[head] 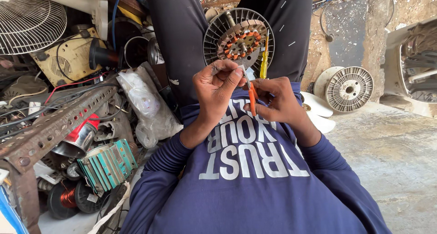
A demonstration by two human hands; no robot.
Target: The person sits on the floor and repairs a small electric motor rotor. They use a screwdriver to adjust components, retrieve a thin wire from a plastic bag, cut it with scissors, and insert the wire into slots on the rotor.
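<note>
The left hand [217,86] pinches a small grey piece shut between its fingertips; the right hand [273,99] grips orange-handled scissors [251,98], just before the lap-held fan stator [239,39]; cuts probably want steadiness, close to the pinch.

bare concrete floor [391,156], grey and dusty, in even daylight. rough, stained wall [350,29] beyond, with a loose cable hanging. white ribbed disc [349,89] leaned against that wall, beside white fan blades [316,107]. to the other side, a heap of scrap: wire fan guard [29,20], rusty perforated angle bar [54,124], yellowed casing [73,56], crumpled plastic bags [143,102], green finned block [108,164], copper wire spool [68,198].
</note>
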